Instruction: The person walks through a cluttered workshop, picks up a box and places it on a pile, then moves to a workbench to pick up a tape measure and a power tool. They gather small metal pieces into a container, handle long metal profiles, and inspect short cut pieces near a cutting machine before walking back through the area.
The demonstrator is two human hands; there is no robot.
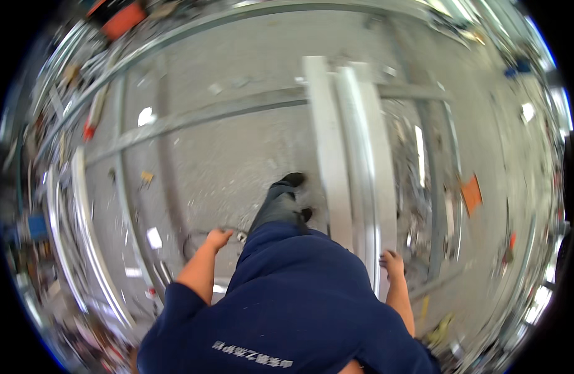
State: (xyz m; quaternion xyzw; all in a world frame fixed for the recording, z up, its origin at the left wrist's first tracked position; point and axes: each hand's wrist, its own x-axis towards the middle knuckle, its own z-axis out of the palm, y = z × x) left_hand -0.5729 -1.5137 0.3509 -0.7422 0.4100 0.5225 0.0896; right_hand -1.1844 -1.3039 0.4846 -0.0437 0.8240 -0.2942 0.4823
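Long silver metal beams [332, 156] lie right of centre, the bare right hand [394, 264] beside their lower end. The bare left hand [219, 239] curls lower left of centre; I cannot tell whether either grips anything.

The metal profiles [361, 149] look glossy, the floor [237, 56] matt.

Near ends of pale metal beams [328, 143] hidden behind navy shirt [293, 280]. Left hand [219, 239] blurry, can't tell if it grips anything. Right hand [393, 264] blurry too; contact with nearest beam unclear. Orange object [123, 22], far left, cut off by top edge. Small scraps [416, 227] right of beams too smeared to identify.
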